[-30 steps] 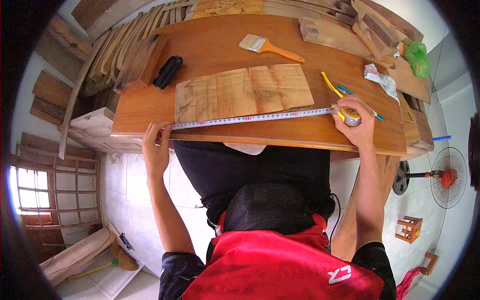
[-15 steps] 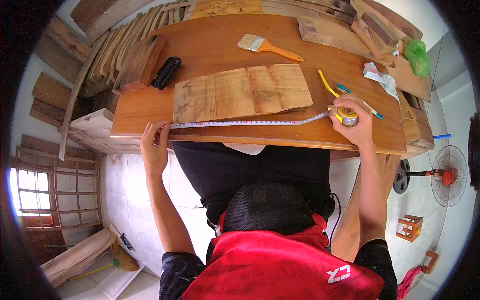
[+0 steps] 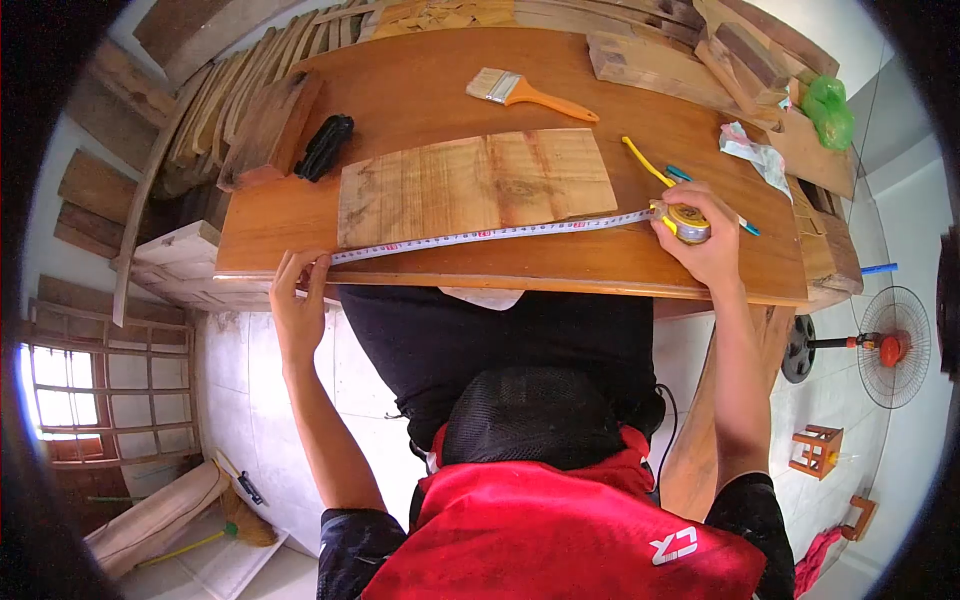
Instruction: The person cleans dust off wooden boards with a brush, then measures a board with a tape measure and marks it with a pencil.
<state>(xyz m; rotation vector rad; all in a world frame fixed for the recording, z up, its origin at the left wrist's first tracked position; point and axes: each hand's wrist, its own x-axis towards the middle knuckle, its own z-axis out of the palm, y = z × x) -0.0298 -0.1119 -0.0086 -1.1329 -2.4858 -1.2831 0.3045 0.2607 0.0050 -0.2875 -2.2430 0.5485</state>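
Two hands stand well apart across the middle of the frame. At centre left, the left hand [image 3: 298, 290] pinches the end of a white tape [image 3: 500, 234] between thumb and fingers; at centre right, the right hand [image 3: 708, 250] wraps round the yellow tape measure [image 3: 688, 222]. The tape stretches between them, slanting up to the right along the lower edge of a wooden board [image 3: 475, 185], which lies flat mid-frame on the brown surface [image 3: 410, 100]. A paintbrush [image 3: 535, 95] lies at upper centre, a black object [image 3: 325, 148] at upper left, and a blue-green pen [image 3: 677, 173] partly behind the right hand.
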